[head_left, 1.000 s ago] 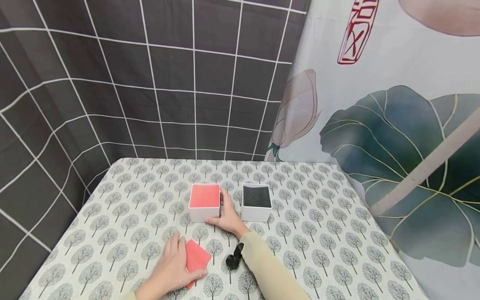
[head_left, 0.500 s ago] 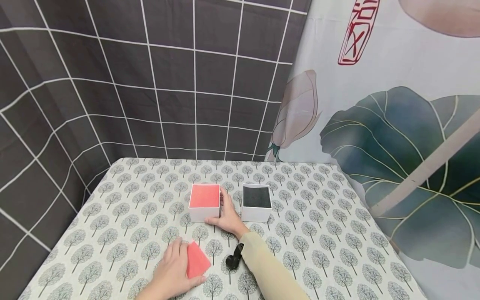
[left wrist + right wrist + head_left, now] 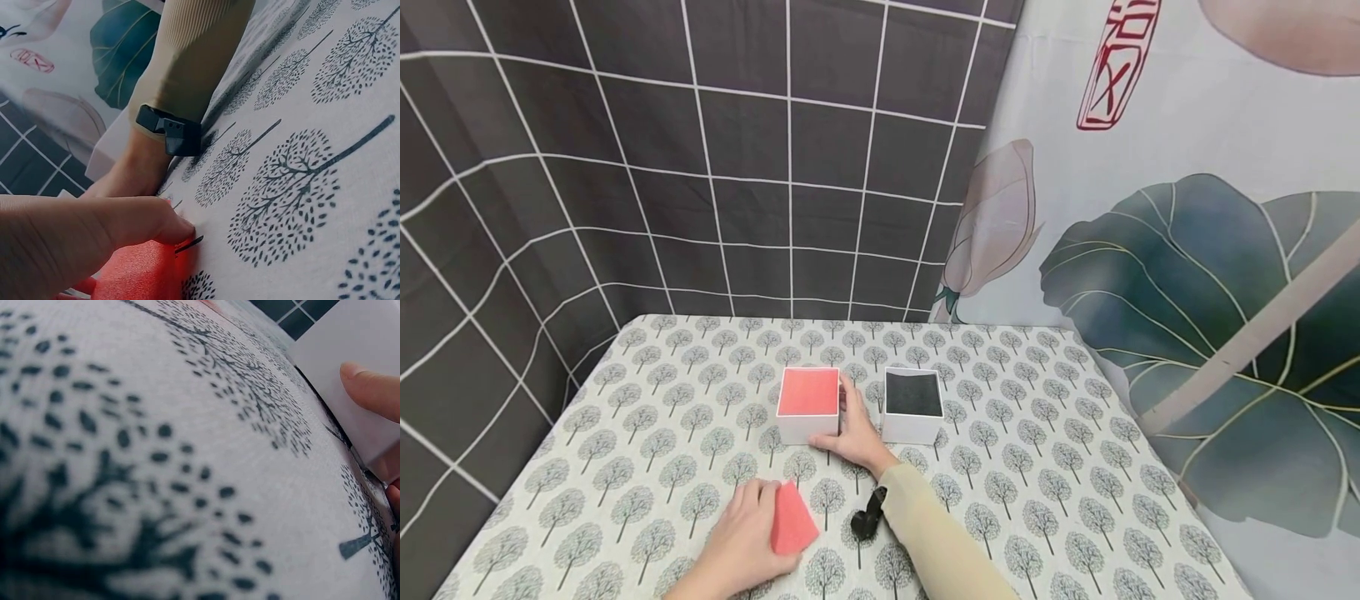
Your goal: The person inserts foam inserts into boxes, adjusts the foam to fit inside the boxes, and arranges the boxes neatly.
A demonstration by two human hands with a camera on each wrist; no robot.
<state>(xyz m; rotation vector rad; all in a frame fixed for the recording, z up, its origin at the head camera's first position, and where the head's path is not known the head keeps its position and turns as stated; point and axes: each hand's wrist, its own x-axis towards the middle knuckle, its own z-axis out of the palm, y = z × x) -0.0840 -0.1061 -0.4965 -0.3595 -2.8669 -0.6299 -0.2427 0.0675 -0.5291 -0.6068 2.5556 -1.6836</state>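
Tilting up off the tablecloth (image 3: 625,433) since a second ago: red foam pad (image 3: 792,521), now pinched at its edge by left hand (image 3: 741,546). Right hand (image 3: 853,433) curling round the red-topped box (image 3: 808,404), steadying it beside the black-topped box (image 3: 913,404). Probably lifting the pad; next calling for carrying it toward the box. Hiding most of the pad underneath the left palm; blurring badly in the right wrist view.
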